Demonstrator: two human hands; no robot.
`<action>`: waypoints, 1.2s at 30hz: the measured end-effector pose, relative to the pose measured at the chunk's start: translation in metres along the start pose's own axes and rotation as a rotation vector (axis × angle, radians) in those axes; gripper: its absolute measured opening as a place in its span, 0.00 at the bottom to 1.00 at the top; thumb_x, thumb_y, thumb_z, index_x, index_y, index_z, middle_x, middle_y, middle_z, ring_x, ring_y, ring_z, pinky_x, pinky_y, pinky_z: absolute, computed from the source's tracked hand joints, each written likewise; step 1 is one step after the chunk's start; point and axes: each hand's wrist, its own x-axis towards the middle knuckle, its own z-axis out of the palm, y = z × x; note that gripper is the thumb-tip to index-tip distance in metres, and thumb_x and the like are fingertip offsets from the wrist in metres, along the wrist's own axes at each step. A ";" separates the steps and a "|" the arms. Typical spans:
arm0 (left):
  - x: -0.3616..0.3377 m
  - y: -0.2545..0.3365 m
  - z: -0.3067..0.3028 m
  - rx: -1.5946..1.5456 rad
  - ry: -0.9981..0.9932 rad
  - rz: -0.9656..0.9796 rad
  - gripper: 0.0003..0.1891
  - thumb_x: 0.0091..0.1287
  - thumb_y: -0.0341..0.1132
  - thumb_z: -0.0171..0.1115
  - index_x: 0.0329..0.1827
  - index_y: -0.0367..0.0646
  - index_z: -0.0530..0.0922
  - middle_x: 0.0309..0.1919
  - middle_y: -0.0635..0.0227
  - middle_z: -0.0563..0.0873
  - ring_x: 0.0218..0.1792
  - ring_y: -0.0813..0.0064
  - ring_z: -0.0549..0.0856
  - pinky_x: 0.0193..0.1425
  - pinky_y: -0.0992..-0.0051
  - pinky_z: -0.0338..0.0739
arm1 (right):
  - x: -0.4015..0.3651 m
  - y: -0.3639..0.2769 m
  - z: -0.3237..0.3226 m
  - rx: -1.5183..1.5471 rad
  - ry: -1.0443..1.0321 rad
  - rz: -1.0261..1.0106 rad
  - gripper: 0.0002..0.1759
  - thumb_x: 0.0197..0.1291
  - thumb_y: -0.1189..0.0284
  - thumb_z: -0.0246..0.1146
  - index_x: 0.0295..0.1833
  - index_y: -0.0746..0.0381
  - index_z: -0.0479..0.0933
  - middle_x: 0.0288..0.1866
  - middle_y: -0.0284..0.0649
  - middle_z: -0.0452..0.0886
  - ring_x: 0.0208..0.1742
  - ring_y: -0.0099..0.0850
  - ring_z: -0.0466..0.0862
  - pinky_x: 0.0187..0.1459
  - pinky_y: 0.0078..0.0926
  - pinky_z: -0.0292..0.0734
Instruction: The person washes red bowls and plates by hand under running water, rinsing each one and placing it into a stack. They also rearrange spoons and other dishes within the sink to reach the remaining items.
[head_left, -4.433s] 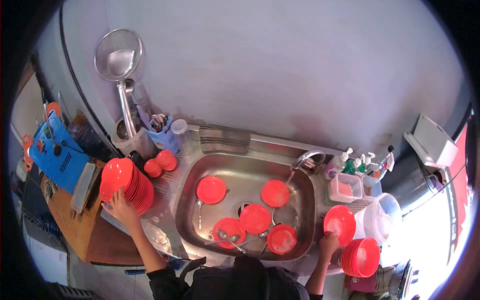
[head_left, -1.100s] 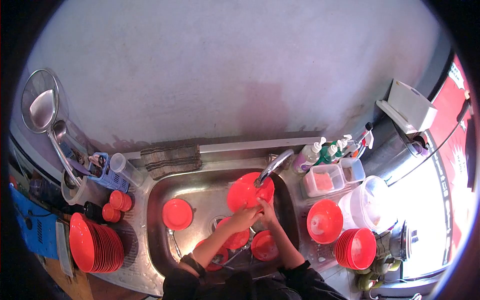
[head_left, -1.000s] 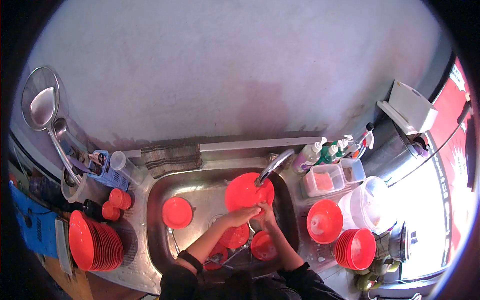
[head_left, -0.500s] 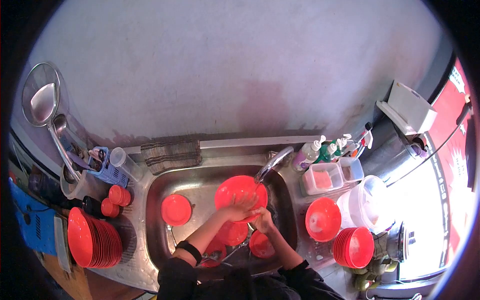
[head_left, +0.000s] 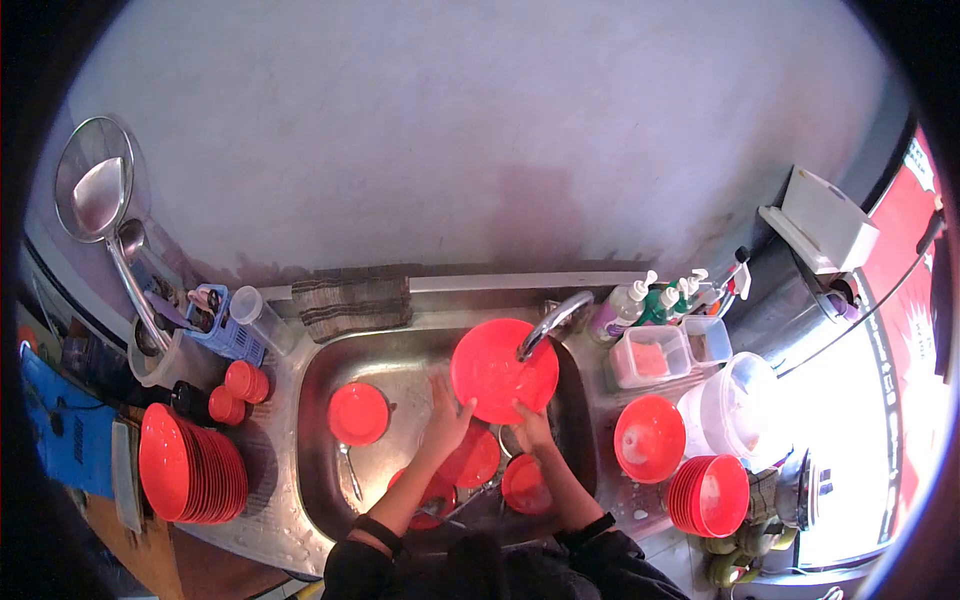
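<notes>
A large red bowl (head_left: 495, 365) is tilted under the faucet (head_left: 552, 325), its inside facing up. My left hand (head_left: 447, 418) is at its lower left rim, thumb over the edge and fingers along the outer side. At the lower right rim, my right hand (head_left: 533, 430) grips with its thumb on top and its other fingers hidden beneath. Below the hands in the steel sink (head_left: 320, 400) lie more red bowls, one of them (head_left: 527, 485) at the right. A small red dish (head_left: 358, 414) and a spoon (head_left: 350, 473) rest at the sink's left.
On the left counter stand a stack of red bowls (head_left: 190, 465), small red cups (head_left: 245, 383) and a blue utensil basket (head_left: 230, 330). At right are soapy red bowls (head_left: 649, 438), pump bottles (head_left: 620, 312), a sponge container (head_left: 650, 357) and a clear bucket (head_left: 740, 405). A striped cloth (head_left: 352, 303) lies behind the sink.
The bowl has moved up and slightly right, closer beneath the faucet. My left hand has gone from inside the bowl to its left rim. The right hand still holds the lower right edge.
</notes>
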 end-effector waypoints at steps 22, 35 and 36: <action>-0.001 -0.008 -0.010 -1.014 -0.268 -0.783 0.15 0.59 0.30 0.44 0.50 0.42 0.66 0.40 0.67 0.76 0.36 0.75 0.77 0.43 0.77 0.71 | -0.017 -0.030 -0.019 -0.793 0.040 -0.394 0.35 0.39 0.86 0.51 0.59 0.59 0.55 0.52 0.36 0.66 0.53 0.31 0.67 0.41 0.27 0.73; -0.008 -0.034 0.012 -1.243 -0.419 -0.801 0.15 0.61 0.39 0.43 0.48 0.42 0.68 0.43 0.67 0.76 0.42 0.74 0.76 0.44 0.76 0.68 | -0.038 -0.039 -0.003 -0.456 0.149 -0.072 0.28 0.48 0.79 0.52 0.57 0.57 0.55 0.43 0.40 0.71 0.37 0.31 0.77 0.25 0.22 0.77; -0.006 -0.031 0.007 -1.181 -0.398 -0.814 0.15 0.60 0.40 0.44 0.46 0.42 0.69 0.43 0.67 0.76 0.41 0.76 0.76 0.44 0.78 0.68 | -0.036 -0.039 -0.002 -0.339 0.177 -0.082 0.27 0.49 0.79 0.51 0.57 0.56 0.55 0.45 0.41 0.70 0.38 0.33 0.77 0.28 0.25 0.78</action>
